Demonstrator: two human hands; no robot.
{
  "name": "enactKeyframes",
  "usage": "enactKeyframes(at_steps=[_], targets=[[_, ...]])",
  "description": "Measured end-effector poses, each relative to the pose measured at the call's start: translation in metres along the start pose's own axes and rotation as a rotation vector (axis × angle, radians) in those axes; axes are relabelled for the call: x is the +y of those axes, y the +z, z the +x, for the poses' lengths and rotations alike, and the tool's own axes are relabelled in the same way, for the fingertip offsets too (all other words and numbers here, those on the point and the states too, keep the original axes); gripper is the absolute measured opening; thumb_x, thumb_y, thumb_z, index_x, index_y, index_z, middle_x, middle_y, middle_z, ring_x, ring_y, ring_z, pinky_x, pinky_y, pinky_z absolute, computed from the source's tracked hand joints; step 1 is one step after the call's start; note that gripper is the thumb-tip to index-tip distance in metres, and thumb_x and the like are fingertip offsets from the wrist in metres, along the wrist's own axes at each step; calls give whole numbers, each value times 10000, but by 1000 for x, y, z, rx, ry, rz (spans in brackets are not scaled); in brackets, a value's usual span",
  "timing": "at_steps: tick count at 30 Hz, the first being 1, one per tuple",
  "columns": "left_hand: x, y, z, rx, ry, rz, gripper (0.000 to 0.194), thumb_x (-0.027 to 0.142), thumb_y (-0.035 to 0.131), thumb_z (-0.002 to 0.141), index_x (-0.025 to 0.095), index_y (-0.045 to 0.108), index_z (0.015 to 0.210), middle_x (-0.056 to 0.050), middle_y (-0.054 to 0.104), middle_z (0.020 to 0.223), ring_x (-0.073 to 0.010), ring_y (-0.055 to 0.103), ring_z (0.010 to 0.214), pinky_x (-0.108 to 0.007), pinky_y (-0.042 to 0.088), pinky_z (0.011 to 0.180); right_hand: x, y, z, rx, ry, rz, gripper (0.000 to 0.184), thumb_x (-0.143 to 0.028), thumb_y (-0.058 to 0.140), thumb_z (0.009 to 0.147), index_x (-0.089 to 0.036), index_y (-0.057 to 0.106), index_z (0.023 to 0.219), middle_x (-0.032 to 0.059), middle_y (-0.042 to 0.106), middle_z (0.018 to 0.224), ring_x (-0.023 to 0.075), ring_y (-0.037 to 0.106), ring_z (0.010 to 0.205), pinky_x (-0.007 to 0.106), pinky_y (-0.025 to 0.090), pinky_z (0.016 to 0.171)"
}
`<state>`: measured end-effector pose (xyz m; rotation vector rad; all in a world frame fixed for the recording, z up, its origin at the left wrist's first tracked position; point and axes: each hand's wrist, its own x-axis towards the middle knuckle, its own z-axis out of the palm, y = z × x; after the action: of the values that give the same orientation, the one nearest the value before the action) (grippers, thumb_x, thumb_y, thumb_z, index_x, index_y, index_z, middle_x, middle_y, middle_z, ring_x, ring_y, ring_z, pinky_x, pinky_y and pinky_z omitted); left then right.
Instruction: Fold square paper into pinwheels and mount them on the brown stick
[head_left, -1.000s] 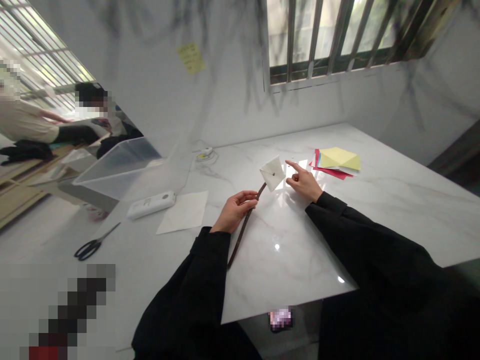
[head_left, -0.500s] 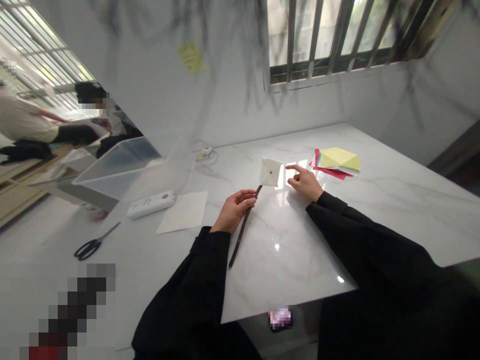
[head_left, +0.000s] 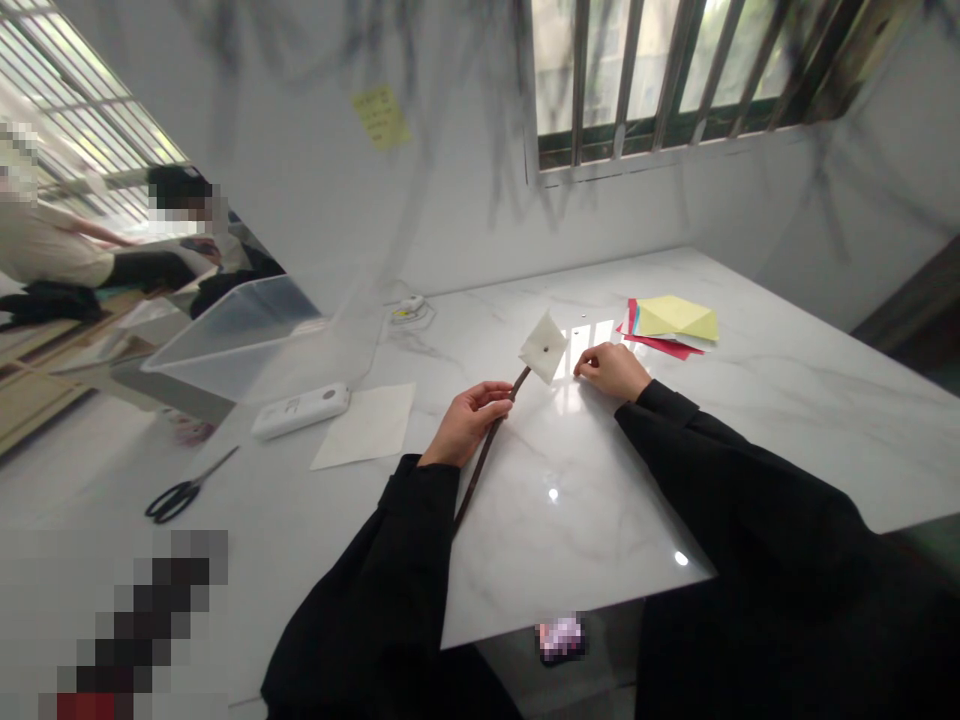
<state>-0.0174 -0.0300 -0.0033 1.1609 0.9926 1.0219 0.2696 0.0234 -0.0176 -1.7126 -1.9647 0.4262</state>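
A white paper pinwheel [head_left: 543, 347] is fixed by a small dark pin to the top of a thin brown stick [head_left: 486, 450]. Between the thumb and fingers of my left hand [head_left: 471, 418], the stick is held at a slant just below the pinwheel. My right hand [head_left: 615, 370] is just right of the pinwheel, apart from it, low over the tabletop. Its fingers are curled in towards the thumb, and nothing shows between them.
Coloured paper sheets [head_left: 679, 320] lie at the back right of the white marbled table [head_left: 592, 560]. To the left are a sheet of white paper [head_left: 367, 430], a white device [head_left: 301, 410], scissors [head_left: 180, 495] and a clear plastic box [head_left: 225, 340]. Other people sit far left.
The pinwheel has turned on its pin and now stands on a corner. My right hand has dropped slightly, and its outstretched index finger has curled in. My left hand keeps its hold.
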Motion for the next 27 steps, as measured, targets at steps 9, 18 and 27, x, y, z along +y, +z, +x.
enactKeyframes(at_steps=[9,18,27], targets=[[1,2,-1,-9,-9,-17,416,307,953,625,178,791,986,-38,725,890,-116,580,729,-265,456,713,-8,-7,-4,191,-57,162,678,-148,562,810,-179,622,1484,-54,590,578,165,524,583,266,389,679],[2,2,0,0,18,-22,397,328,943,639,181,788,974,-51,742,923,-128,593,751,-281,470,738,-2,-1,-1,13,-22,66,293,-163,561,833,-206,851,825,33,687,675,170,548,640,286,368,667],[2,2,-1,3,14,-36,411,319,949,640,180,784,990,-49,742,940,-126,603,763,-279,471,752,-8,-2,0,2,56,252,570,-202,576,807,-120,721,1352,-10,635,632,161,531,618,271,394,667]])
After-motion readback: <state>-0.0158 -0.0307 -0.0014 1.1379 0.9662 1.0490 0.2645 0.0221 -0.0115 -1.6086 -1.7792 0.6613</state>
